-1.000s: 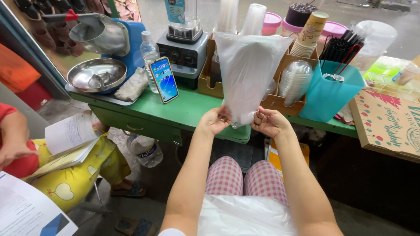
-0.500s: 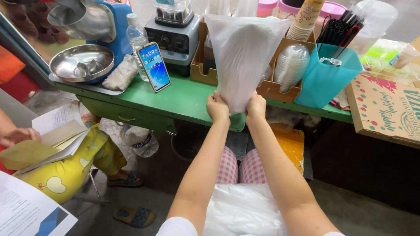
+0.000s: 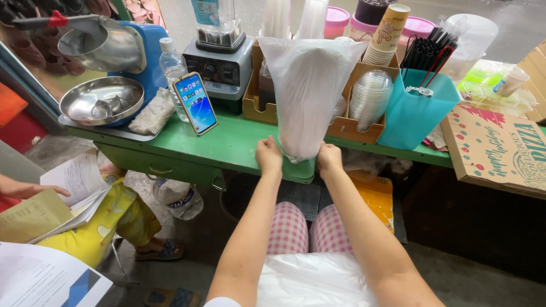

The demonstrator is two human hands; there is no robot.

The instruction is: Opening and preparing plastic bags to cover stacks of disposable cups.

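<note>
Two hands at narrow bottom end of white plastic bag [image 3: 307, 96]: left hand [image 3: 268, 156] and right hand [image 3: 330, 158] each closed on lower corner. Bag upright over front edge of green desk [image 3: 227, 142], long axis vertical, wide end up. Behind: phone [image 3: 195, 103], blender [image 3: 219, 51], blue bin [image 3: 418, 108].

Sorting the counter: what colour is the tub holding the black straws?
Turquoise tub, clearest in the head view.
</note>
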